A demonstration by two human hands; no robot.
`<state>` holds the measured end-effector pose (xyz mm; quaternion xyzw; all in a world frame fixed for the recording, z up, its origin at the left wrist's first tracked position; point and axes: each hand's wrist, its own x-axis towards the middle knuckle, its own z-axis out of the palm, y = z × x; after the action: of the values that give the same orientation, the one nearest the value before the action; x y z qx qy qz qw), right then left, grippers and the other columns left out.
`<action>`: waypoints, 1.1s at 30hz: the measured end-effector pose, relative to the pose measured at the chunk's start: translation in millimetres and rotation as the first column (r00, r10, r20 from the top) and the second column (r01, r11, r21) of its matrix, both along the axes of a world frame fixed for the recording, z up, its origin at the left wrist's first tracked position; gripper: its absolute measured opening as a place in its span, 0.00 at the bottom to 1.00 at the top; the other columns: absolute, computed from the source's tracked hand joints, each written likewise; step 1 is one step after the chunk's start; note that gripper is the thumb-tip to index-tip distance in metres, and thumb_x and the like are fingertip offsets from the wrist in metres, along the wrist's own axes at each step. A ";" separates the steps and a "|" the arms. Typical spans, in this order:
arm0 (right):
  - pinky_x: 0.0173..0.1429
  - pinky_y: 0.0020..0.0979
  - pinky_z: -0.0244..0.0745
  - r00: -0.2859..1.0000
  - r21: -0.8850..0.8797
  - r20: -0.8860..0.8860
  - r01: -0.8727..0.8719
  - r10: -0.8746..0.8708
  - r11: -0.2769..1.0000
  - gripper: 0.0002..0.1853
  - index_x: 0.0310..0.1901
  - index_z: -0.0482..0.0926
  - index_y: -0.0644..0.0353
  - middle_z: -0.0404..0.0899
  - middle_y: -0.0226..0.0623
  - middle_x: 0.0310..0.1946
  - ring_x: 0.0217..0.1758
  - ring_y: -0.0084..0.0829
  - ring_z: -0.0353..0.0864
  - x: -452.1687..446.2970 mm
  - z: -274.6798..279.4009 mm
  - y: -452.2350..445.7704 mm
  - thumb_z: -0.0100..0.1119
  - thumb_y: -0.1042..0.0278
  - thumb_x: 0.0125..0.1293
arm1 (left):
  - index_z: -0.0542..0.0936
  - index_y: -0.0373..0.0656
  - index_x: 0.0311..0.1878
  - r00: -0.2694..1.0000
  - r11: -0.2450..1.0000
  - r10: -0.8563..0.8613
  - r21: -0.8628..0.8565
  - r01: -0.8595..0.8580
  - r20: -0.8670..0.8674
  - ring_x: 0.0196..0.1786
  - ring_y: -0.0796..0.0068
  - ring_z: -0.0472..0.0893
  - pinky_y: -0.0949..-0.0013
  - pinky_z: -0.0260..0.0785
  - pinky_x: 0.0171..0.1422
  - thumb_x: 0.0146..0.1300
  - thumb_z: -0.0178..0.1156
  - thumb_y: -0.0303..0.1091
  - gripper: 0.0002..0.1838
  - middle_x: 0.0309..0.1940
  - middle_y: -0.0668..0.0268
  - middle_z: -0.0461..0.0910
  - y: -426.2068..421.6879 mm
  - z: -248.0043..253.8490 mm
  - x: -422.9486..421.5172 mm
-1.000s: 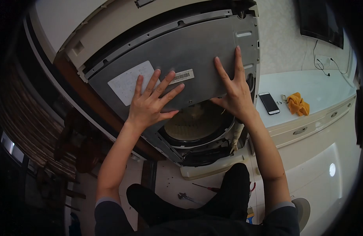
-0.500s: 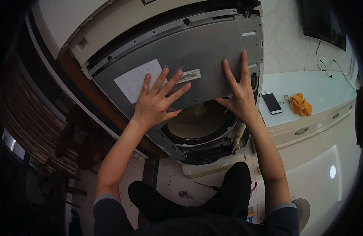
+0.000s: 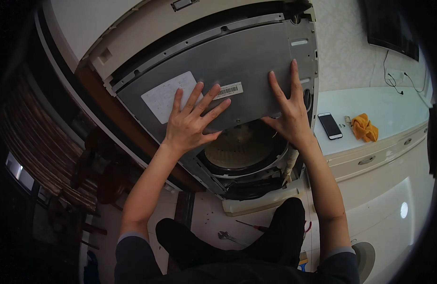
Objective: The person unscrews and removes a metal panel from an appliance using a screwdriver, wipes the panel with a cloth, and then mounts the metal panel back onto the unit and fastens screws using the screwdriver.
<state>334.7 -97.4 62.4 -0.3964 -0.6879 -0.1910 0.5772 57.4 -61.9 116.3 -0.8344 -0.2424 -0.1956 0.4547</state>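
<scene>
A grey metal panel (image 3: 247,61) spans the upper front of an opened appliance that looks like a washing machine. My left hand (image 3: 190,123) lies on its lower left part with fingers spread, over the edge of a white paper label (image 3: 166,97) and beside a barcode sticker (image 3: 229,90). On the panel's right side rests my right hand (image 3: 291,111), fingers stretched upward and thumb at the lower edge. Beneath the panel shows the round drum opening (image 3: 242,149) with its dark rim. Both hands are open and grip nothing visible.
An adjustable wrench (image 3: 230,236), a screwdriver (image 3: 251,225) and a brush (image 3: 302,260) lie on the floor around my legs. To the right, a white cabinet (image 3: 384,104) bears a phone (image 3: 330,126) and an orange cloth (image 3: 365,128). Wooden furniture (image 3: 43,156) stands at left.
The whole view has shifted slightly, with the scene lying a little further right and lower. Both hands keep their places on the panel.
</scene>
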 end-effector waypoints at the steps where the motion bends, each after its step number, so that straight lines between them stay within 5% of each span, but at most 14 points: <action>1: 0.74 0.52 0.60 1.000 -0.003 -0.004 0.003 -0.003 1.000 0.57 0.74 0.62 0.42 0.35 0.57 0.78 0.78 0.60 0.47 0.1 0.0 -0.1 0.80 0.72 0.36 | 0.68 0.76 0.71 1.000 1.000 0.002 -0.008 -0.002 0.004 0.81 0.58 0.46 0.43 0.26 0.82 0.42 0.73 0.62 0.47 0.79 0.70 0.52 -0.3 -0.2 0.4; 33: 0.73 0.50 0.63 1.000 0.015 -0.021 0.015 -0.015 1.000 0.61 0.74 0.62 0.43 0.34 0.55 0.78 0.78 0.60 0.48 -2.7 -8.0 5.2 0.81 0.76 0.30 | 0.63 0.78 0.73 1.000 1.000 -0.025 -0.012 0.025 0.006 0.81 0.65 0.47 0.44 0.28 0.83 0.41 0.72 0.63 0.51 0.79 0.77 0.51 1.4 1.1 0.5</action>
<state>332.0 -92.2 54.4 -0.3994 -0.6773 -0.1963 0.5858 57.9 -60.5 117.4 -0.8394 -0.2346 -0.2022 0.4466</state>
